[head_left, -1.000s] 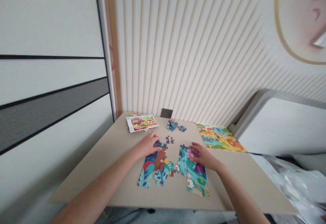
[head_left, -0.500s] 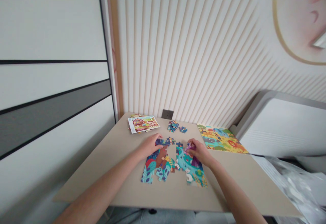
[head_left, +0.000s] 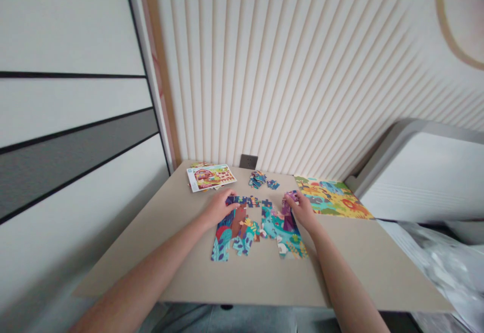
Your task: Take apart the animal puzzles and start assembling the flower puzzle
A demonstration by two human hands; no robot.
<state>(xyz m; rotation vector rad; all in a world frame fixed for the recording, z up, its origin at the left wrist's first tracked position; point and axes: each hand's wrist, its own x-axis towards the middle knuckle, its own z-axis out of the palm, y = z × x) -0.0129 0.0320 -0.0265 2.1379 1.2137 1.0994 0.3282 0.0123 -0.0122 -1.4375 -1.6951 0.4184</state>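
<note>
A partly assembled jigsaw puzzle [head_left: 223,242] lies on the table, its colourful picture showing a brown trunk-like shape and teal areas, with gaps in the middle. At its far left corner my left hand [head_left: 218,208] rests on the dark blue edge, thumb and fingers apart. My right hand [head_left: 303,213] is at the far right corner, with thumb and fingers closed on a purple puzzle piece [head_left: 289,198]. This piece is beside the purple part of the right section; whether it interlocks there I cannot tell. My hand hides part of it.
Loose puzzle pieces [head_left: 257,179] lie in a small heap near the wall. A picture card [head_left: 212,176] lies on other sheets at the back left. A finished-looking animal puzzle [head_left: 333,198] is at the back right. Clear plastic wrapping [head_left: 438,267] lies beyond the table's right side.
My right hand has shifted slightly toward the puzzle's far right corner, and more of the purple piece shows. My left hand stays at the left corner. The camera view has tilted a little.
</note>
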